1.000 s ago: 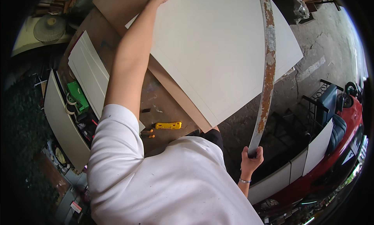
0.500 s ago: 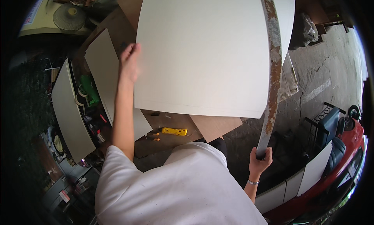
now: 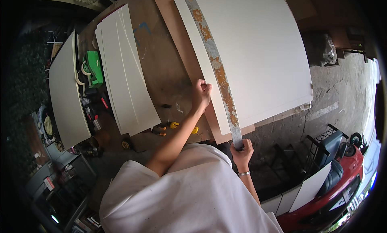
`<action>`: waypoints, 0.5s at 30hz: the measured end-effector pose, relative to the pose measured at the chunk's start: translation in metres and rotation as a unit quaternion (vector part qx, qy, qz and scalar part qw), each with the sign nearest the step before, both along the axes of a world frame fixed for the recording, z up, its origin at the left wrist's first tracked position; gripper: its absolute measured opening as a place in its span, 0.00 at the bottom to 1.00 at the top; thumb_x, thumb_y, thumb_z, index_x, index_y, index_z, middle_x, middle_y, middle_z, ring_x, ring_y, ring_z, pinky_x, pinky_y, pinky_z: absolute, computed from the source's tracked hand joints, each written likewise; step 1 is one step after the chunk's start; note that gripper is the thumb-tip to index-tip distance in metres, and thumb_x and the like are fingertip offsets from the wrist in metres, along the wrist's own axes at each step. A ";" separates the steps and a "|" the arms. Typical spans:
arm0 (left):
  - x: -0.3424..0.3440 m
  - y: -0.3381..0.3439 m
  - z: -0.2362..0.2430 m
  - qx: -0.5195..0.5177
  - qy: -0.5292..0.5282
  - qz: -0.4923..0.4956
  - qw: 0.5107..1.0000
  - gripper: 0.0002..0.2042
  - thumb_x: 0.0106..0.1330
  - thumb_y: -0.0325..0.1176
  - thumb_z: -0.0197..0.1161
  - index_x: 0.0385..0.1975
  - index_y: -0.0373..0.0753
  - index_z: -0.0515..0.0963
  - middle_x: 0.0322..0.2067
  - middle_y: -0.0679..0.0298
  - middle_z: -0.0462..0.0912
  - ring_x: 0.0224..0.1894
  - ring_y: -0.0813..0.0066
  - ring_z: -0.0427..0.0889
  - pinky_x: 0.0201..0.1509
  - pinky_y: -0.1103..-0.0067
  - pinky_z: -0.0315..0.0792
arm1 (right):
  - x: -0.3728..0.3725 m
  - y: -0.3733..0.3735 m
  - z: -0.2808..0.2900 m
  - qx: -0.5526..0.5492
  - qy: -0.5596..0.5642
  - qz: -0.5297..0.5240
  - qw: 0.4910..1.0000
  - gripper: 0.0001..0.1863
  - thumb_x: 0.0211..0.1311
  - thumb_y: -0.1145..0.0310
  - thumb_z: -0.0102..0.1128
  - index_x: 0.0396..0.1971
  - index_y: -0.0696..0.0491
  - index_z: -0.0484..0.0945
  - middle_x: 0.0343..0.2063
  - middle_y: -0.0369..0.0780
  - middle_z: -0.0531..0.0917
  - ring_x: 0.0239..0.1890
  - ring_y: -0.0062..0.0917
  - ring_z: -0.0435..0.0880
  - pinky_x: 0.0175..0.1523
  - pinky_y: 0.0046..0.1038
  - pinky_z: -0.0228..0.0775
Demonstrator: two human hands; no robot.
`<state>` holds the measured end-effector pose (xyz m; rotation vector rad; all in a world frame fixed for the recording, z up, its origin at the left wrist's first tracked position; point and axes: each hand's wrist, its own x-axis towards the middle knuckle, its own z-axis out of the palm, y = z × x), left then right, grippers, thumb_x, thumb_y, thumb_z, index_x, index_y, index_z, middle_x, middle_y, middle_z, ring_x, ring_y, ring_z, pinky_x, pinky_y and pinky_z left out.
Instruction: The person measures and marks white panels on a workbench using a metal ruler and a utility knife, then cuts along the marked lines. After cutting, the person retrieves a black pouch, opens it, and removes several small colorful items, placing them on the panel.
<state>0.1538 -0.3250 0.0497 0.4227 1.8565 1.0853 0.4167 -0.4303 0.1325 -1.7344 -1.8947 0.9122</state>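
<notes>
A large white sheet [image 3: 262, 51] lies over brown boards [image 3: 177, 31] on the worktable. Along its left part runs a long metal straightedge [image 3: 219, 71] with worn, rusty patches. My right hand [image 3: 242, 151] is closed around the near end of this straightedge, just past the sheet's near edge. At the sheet's left edge my left hand [image 3: 201, 96] is closed, its curled fingers pinching the edge. Partly hidden by my left forearm is a yellow utility knife [image 3: 174, 125]. Beside it is an orange-handled tool [image 3: 159, 131].
Cut white strips [image 3: 125, 79] lie on the brown table [image 3: 157, 67] to the left. Further left are a green tape dispenser [image 3: 94, 68] and another white board [image 3: 66, 100]. A red vehicle [image 3: 350, 172] stands at the lower right, near leaning white panels [image 3: 310, 188].
The sheet now sits further right in view, and the straightedge has gone from its right side to its left part. My left hand has moved right; my right hand still holds the straightedge.
</notes>
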 end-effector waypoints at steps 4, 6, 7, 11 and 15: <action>-0.026 -0.008 -0.004 -0.002 -0.033 -0.115 0.993 0.08 0.73 0.32 0.63 0.38 0.33 0.74 0.25 0.64 0.82 0.21 0.81 0.82 0.20 0.81 0.77 | -0.002 -0.008 -0.023 0.007 -0.024 0.013 1.000 0.15 0.42 0.72 0.72 0.22 0.55 0.70 0.22 0.42 0.75 0.27 0.40 0.76 0.32 0.39 0.70; -0.048 -0.002 -0.006 -0.047 0.004 -0.205 0.978 0.10 0.71 0.30 0.65 0.29 0.33 0.75 0.20 0.63 0.81 0.21 0.77 0.83 0.21 0.78 0.77 | -0.003 -0.011 -0.035 0.028 -0.049 0.026 0.998 0.14 0.42 0.73 0.71 0.22 0.55 0.71 0.23 0.42 0.76 0.28 0.40 0.77 0.33 0.39 0.72; -0.064 0.006 -0.008 0.012 0.138 -0.238 0.961 0.09 0.70 0.29 0.66 0.29 0.33 0.75 0.20 0.64 0.80 0.21 0.74 0.83 0.22 0.76 0.76 | -0.004 -0.012 -0.040 0.037 -0.050 0.027 0.998 0.14 0.42 0.72 0.72 0.23 0.55 0.71 0.24 0.42 0.76 0.29 0.40 0.78 0.33 0.39 0.72; -0.134 0.047 -0.005 0.118 0.383 -0.317 0.860 0.09 0.62 0.28 0.71 0.36 0.36 0.76 0.40 0.62 0.84 0.43 0.64 0.83 0.45 0.67 0.76 | -0.006 -0.016 -0.047 0.064 -0.110 0.057 0.990 0.17 0.45 0.66 0.75 0.25 0.55 0.73 0.25 0.41 0.77 0.30 0.40 0.80 0.32 0.39 0.74; -0.190 0.119 0.008 0.177 0.588 -0.443 0.653 0.23 0.60 0.30 0.72 0.57 0.45 0.77 0.64 0.64 0.74 0.67 0.63 0.72 0.72 0.66 0.65 | -0.013 -0.020 -0.034 0.042 -0.201 0.020 0.979 0.24 0.50 0.55 0.78 0.35 0.53 0.73 0.34 0.43 0.79 0.29 0.40 0.81 0.31 0.39 0.74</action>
